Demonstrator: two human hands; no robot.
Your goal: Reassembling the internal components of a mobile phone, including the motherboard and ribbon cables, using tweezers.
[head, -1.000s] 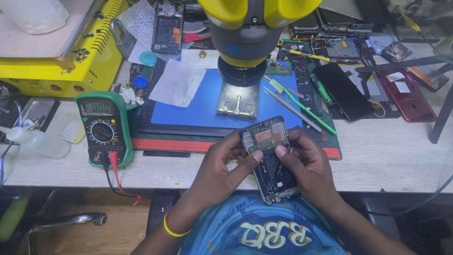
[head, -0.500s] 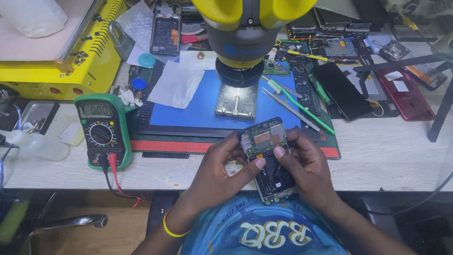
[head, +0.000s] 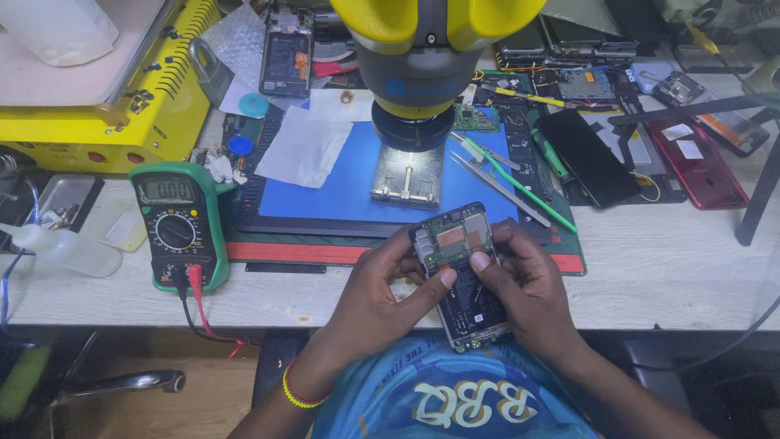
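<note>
Two hands share one opened phone (head: 460,276) above the desk (head: 650,268) edge: left hand (head: 382,293) and right hand (head: 524,284) each close their grip on its sides, thumbs pressing the bare green board. Flat, rectangular, its long axis runs away from the person, tilted slightly left.

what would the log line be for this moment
left hand: holds opened phone, thumb on board | right hand: holds phone, thumb on board | near: blue mat, multimeter, tweezers
</note>
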